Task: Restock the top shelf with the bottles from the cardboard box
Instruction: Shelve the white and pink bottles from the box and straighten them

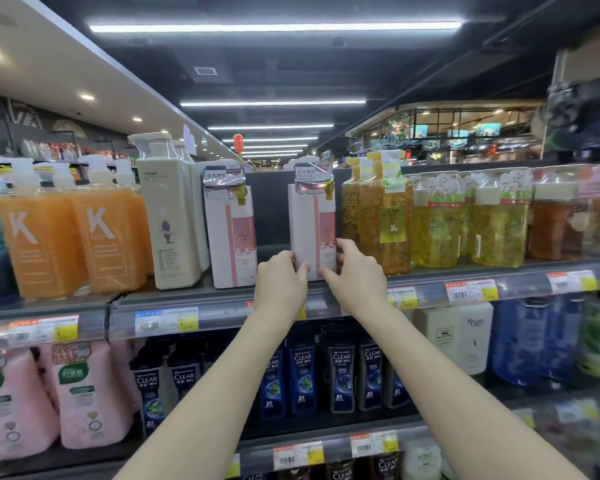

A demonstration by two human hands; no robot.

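A tall white and pink bottle stands upright at the front edge of the top shelf. My left hand grips its lower left side and my right hand grips its lower right side. A matching white and pink bottle stands further left on the same shelf, with a gap between the two. The cardboard box is not in view.
Orange "K" bottles and a cream bottle fill the shelf's left part; amber and yellow bottles stand tight against the right. Below are dark blue CLEAR bottles and pink refill pouches. Price tags line the shelf rail.
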